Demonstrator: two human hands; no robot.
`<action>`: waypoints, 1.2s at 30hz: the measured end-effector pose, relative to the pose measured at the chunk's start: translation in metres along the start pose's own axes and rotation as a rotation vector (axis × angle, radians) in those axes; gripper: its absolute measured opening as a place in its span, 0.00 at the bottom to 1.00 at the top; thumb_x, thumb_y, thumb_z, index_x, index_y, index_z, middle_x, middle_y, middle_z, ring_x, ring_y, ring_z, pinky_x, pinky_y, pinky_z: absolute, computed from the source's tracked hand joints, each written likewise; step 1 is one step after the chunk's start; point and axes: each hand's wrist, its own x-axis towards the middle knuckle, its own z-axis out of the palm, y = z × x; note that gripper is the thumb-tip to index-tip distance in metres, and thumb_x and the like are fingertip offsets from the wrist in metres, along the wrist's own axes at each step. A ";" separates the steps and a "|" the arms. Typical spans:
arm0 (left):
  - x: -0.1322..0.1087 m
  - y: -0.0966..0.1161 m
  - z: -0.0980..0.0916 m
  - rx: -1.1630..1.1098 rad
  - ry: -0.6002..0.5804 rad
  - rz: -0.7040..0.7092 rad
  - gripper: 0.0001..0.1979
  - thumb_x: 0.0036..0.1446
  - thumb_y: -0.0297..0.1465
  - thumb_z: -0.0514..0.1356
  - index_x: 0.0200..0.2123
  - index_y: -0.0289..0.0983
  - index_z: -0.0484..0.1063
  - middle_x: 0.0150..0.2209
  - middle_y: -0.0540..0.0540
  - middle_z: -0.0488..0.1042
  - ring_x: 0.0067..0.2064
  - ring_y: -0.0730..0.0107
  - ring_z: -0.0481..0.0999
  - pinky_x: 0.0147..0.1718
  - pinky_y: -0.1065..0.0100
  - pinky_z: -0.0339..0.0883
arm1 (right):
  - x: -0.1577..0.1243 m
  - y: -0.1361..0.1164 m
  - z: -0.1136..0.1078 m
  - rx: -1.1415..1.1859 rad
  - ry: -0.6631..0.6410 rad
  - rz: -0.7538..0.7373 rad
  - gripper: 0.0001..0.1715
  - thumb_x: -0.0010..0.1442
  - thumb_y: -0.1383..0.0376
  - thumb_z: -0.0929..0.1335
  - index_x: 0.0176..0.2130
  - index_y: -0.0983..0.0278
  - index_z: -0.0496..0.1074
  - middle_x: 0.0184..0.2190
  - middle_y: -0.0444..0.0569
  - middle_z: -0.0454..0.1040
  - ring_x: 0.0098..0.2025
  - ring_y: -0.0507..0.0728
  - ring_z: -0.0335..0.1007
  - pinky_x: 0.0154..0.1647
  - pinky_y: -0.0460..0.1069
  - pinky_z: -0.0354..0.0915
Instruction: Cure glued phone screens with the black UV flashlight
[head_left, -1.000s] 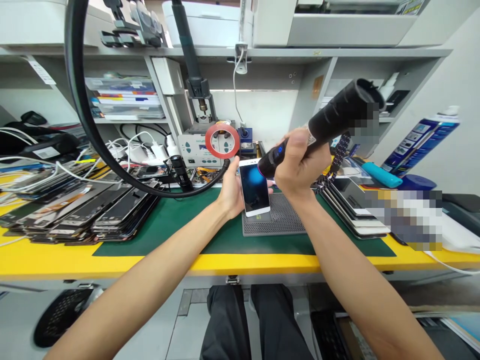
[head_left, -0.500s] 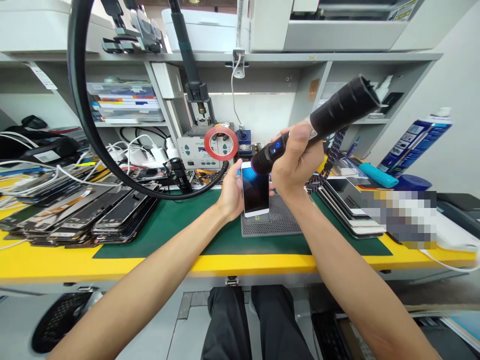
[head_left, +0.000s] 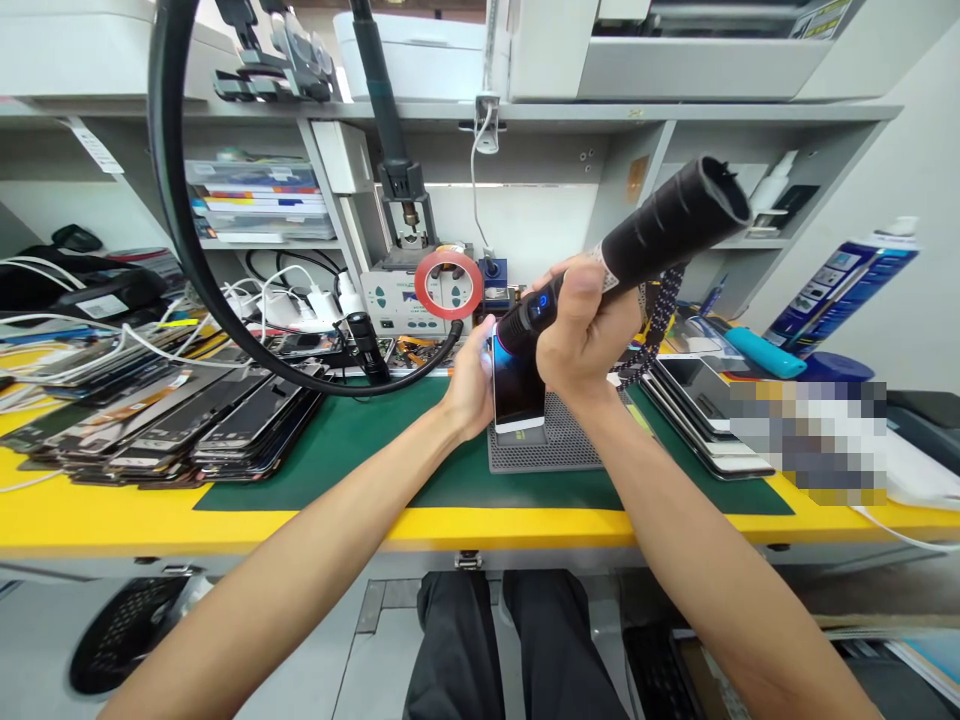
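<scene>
A white-framed smartphone (head_left: 519, 395) with a dark screen stands tilted above the grey perforated mat (head_left: 577, 445). My left hand (head_left: 472, 385) is closed on its left edge. In my right hand (head_left: 589, 325) is a black flashlight (head_left: 667, 230), gripped round the barrel. Its head points down at the upper part of the screen, where a bluish-violet glow shows. A small blue symbol is lit on the flashlight's side. The flashlight hides the phone's top, and my right hand partly covers its right edge.
Stacks of phone screens (head_left: 255, 425) lie at the left, and a smaller stack (head_left: 709, 425) at the right. A black hose (head_left: 169, 200) loops above the left side. Red tape (head_left: 448, 284) hangs before a grey station (head_left: 390, 300). A blue spray can (head_left: 840, 285) stands at the right.
The flashlight's head has shifted slightly left over the phone, and its rear end has dipped a little. The whole view has moved slightly. Both hands keep their hold.
</scene>
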 end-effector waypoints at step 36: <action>0.006 0.003 -0.017 -0.056 0.013 -0.087 0.25 0.61 0.49 0.54 0.46 0.36 0.78 0.42 0.43 0.82 0.47 0.52 0.80 0.50 0.57 0.73 | -0.022 -0.023 -0.022 0.020 -0.272 0.056 0.21 0.66 0.51 0.64 0.31 0.64 0.68 0.24 0.45 0.69 0.26 0.52 0.67 0.29 0.48 0.63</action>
